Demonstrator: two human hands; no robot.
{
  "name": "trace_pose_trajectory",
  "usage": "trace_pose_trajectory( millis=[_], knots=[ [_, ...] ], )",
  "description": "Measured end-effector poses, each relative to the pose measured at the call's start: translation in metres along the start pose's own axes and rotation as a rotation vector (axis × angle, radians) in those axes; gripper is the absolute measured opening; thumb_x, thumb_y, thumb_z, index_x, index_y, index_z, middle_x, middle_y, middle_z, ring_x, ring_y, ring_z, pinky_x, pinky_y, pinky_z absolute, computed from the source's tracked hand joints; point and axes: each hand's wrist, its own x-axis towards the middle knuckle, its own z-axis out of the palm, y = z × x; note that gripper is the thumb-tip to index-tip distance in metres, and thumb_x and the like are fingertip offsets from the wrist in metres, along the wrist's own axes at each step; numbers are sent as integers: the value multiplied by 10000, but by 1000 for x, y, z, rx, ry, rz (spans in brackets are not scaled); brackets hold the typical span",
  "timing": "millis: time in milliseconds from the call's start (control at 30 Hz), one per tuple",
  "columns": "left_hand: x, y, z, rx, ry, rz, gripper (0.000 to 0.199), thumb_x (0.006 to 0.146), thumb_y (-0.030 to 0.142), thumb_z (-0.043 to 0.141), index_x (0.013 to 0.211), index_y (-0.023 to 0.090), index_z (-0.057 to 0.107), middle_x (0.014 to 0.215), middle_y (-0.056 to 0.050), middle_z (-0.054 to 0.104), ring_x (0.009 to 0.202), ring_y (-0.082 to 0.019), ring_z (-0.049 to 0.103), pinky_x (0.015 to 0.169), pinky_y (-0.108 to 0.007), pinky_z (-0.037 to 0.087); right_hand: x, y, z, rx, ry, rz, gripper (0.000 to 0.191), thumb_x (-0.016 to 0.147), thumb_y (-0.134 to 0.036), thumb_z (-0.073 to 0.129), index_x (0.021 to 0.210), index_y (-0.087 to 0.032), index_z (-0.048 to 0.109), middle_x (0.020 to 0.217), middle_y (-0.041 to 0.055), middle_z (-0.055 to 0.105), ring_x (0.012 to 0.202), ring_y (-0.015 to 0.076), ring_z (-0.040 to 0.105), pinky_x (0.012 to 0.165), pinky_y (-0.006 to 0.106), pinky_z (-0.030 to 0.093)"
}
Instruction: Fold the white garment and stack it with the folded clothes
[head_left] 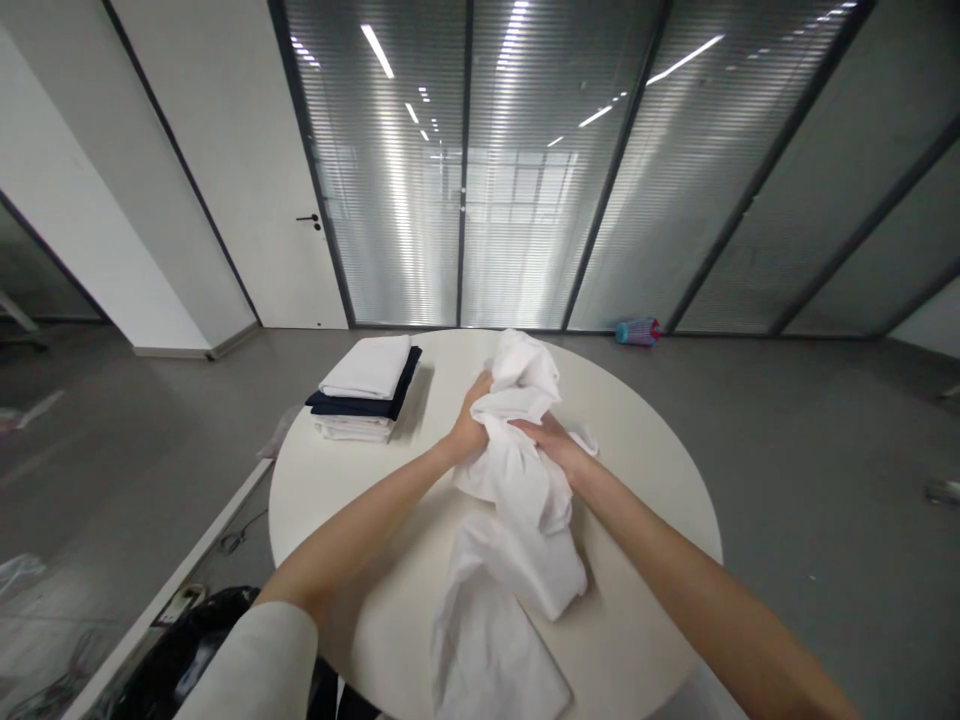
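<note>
A crumpled white cloth [517, 500] stretches across the middle of the round white table [337, 500], bunched at its far end and hanging toward the near edge. My left hand [471, 425] grips the left side of the bunched part, its fingertips partly hidden by fabric. From the right, my right hand [553, 440] is on the same bunch, with some fingers tucked into the folds. On the table's far left lies a stack of folded cloths: a white one [370, 367] on top, a dark navy one [360, 406] under it, and white ones [354, 428] at the bottom.
A black bag [191, 650] with items in it stands at the lower left, beside the table. A blue and pink object [637, 331] lies on the floor by the glass partition. Cables [234, 540] run on the floor to the left.
</note>
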Motion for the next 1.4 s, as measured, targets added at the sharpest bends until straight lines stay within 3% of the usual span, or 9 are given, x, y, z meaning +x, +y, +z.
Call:
trace_pose_trajectory(
  millis=[100, 233, 333, 433, 533, 633, 933, 1200, 1400],
  knots=[
    [-8, -13, -25, 160, -107, -10, 253, 847, 242, 677, 1097, 203, 691, 1142, -107, 654, 1170, -269, 578, 1013, -426, 492, 19, -11, -14, -48, 138, -53, 673, 545, -379, 872, 1140, -177, 630, 1007, 84, 740, 905, 292, 696, 842, 433, 546],
    [-21, -20, -75, 303, -39, 33, 240, 882, 200, 621, 1116, 197, 674, 1150, -101, 635, 1103, -225, 615, 1023, -406, 481, 61, -42, -40, -452, 521, -589, 695, 657, -314, 751, 1301, -133, 562, 1284, 171, 616, 1213, 318, 557, 1047, 483, 435],
    [-29, -22, -111, 489, 76, 83, 212, 889, 182, 604, 1087, 205, 676, 1130, -92, 630, 1094, -227, 602, 1015, -406, 475, 87, -50, -49, -817, 642, -740, 711, 781, -236, 625, 1464, -152, 443, 1453, 202, 443, 1355, 319, 440, 1094, 463, 394],
    [-32, -25, -141, 722, 176, 37, 224, 874, 175, 620, 1086, 203, 686, 1171, -107, 626, 1136, -260, 574, 1023, -427, 455, 105, -30, -48, -1190, 520, -601, 732, 833, -203, 578, 1533, -249, 366, 1557, 169, 301, 1365, 344, 439, 1046, 464, 441],
    [-37, -29, -159, 921, 191, -126, 268, 848, 255, 683, 1112, 207, 691, 1248, -125, 617, 1217, -318, 535, 1047, -480, 415, 115, 5, -45, -1471, 140, -338, 779, 857, -360, 628, 1563, -299, 303, 1577, 164, 308, 1340, 387, 465, 1028, 513, 443],
    [-43, -32, -164, 1034, 85, -275, 372, 815, 394, 729, 1145, 228, 685, 1325, -133, 596, 1327, -381, 450, 1098, -571, 319, 117, 32, -42, -1567, -57, -194, 823, 896, -572, 557, 1591, -289, 220, 1551, 183, 378, 1384, 394, 416, 1075, 545, 379],
    [-42, -33, -168, 1107, 34, -429, 426, 805, 303, 655, 1227, 257, 631, 1409, -102, 575, 1327, -288, 485, 1075, -463, 331, 101, 58, -32, -1674, 218, -492, 690, 975, -598, 395, 1575, -271, 296, 1529, 181, 417, 1333, 355, 472, 1065, 487, 392],
    [-43, -37, -177, 1097, 9, -431, 433, 824, 424, 700, 1235, 297, 649, 1382, -72, 600, 1247, -305, 541, 1004, -447, 367, 108, 66, -38, -1630, 248, -554, 682, 973, -601, 409, 1576, -313, 278, 1502, 157, 454, 1277, 332, 520, 1018, 472, 431],
    [-41, -46, -182, 1075, 28, -448, 361, 871, 182, 554, 1197, 266, 687, 1248, -75, 692, 1134, -269, 617, 932, -420, 400, 109, 69, -38, -1613, 246, -531, 685, 962, -608, 432, 1568, -315, 300, 1530, 160, 416, 1323, 341, 480, 1057, 480, 403]
  ],
)
